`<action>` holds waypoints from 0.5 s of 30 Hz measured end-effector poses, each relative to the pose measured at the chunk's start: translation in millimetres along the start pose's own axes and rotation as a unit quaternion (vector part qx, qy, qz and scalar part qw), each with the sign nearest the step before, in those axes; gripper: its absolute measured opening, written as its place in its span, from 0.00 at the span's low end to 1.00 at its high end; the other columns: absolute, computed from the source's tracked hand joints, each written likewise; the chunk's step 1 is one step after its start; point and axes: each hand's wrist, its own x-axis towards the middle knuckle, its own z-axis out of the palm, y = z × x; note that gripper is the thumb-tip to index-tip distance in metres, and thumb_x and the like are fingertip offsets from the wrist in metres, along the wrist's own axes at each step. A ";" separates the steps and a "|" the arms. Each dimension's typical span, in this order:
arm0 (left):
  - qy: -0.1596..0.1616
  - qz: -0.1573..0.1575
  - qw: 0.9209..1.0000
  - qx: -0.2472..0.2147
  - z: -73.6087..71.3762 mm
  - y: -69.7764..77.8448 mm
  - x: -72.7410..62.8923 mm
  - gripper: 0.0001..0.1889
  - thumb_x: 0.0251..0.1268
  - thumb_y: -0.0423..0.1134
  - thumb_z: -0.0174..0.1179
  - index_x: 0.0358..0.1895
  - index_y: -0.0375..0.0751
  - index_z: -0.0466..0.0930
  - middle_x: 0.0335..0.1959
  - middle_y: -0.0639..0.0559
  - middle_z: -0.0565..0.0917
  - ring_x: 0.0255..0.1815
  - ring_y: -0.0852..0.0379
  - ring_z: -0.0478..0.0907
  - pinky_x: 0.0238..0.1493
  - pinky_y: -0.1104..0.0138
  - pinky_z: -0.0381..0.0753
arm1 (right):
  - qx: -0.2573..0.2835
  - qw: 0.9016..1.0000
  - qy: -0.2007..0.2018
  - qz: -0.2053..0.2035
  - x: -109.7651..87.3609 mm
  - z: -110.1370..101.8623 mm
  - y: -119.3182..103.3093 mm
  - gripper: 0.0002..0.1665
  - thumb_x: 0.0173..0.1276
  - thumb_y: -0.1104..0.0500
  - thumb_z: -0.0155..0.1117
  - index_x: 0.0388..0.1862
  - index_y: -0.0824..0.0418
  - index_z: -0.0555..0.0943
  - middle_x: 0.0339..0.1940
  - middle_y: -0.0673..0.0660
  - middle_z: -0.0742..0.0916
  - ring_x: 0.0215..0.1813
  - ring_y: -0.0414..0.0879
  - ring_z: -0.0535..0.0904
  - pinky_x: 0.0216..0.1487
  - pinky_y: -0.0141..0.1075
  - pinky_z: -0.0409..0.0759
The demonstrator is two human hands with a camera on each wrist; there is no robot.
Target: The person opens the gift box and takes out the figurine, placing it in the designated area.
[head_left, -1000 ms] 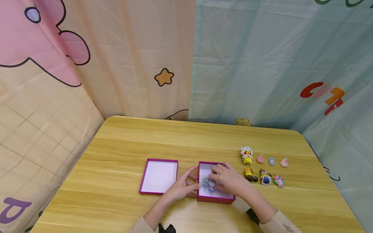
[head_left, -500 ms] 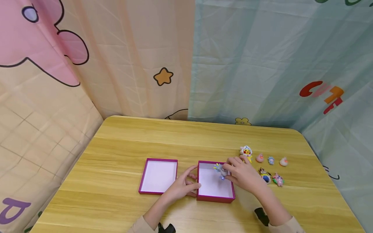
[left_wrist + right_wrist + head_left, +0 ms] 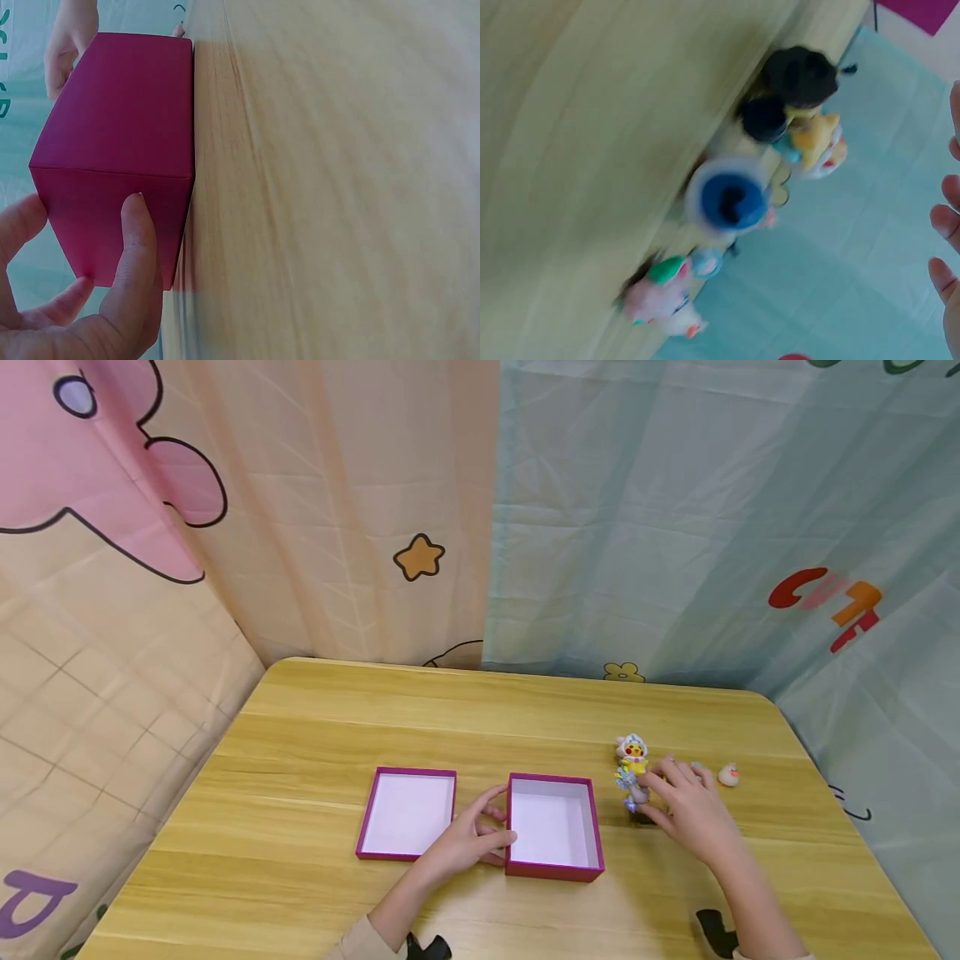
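My right hand (image 3: 693,818) pinches a small grey-blue figurine (image 3: 636,793) between thumb and fingers, right of the box and over the row of toys. In the right wrist view only fingertips (image 3: 946,221) show at the right edge, and the figurine is out of sight. My left hand (image 3: 465,843) rests its fingertips and extended thumb along the left wall of a magenta box (image 3: 555,872). The box stands with its white inside upward and bare. From the left wrist view, the thumb (image 3: 137,232) lies flat along the box's side.
A magenta-rimmed lid (image 3: 412,814) lies white side up, left of the box. Beyond my right hand stand a yellow figurine in a white hood (image 3: 632,748) and a white duck (image 3: 728,775). Near it are a blue-based toy (image 3: 731,201) and a pink figurine (image 3: 654,300).
My right hand has lifted the grey-blue figurine out of the box and carried it right, over to the other toys. My left hand has stayed at the box.
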 end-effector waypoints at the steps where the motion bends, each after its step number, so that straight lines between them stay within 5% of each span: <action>1: 0.000 -0.001 1.000 0.000 0.1 -0.1 0.1 0.37 0.57 0.37 0.62 0.70 0.49 0.55 0.49 0.39 0.67 0.34 0.53 0.77 0.36 0.58 0.85 | 0.000 1.000 0.000 0.009 -3.7 -1.3 3.3 0.33 0.63 0.31 0.36 0.35 0.53 0.78 0.35 0.52 0.76 0.40 0.55 0.74 0.43 0.56 0.67; 6: -0.001 -0.002 1.000 -0.004 0.8 0.0 0.6 0.37 0.57 0.36 0.62 0.70 0.49 0.55 0.49 0.40 0.67 0.34 0.53 0.78 0.35 0.58 0.85 | -0.011 0.998 -0.008 0.057 -20.7 -7.6 17.5 0.18 0.46 0.52 0.72 0.35 0.55 0.78 0.37 0.54 0.77 0.39 0.55 0.72 0.42 0.55 0.64; 15: 0.000 -0.003 1.000 -0.005 0.5 0.3 0.2 0.37 0.57 0.36 0.62 0.69 0.48 0.55 0.49 0.39 0.67 0.34 0.53 0.78 0.35 0.58 0.85 | -0.002 0.994 -0.010 0.111 -47.0 -12.2 42.4 0.21 0.40 0.62 0.74 0.35 0.57 0.76 0.36 0.56 0.75 0.41 0.58 0.71 0.40 0.56 0.62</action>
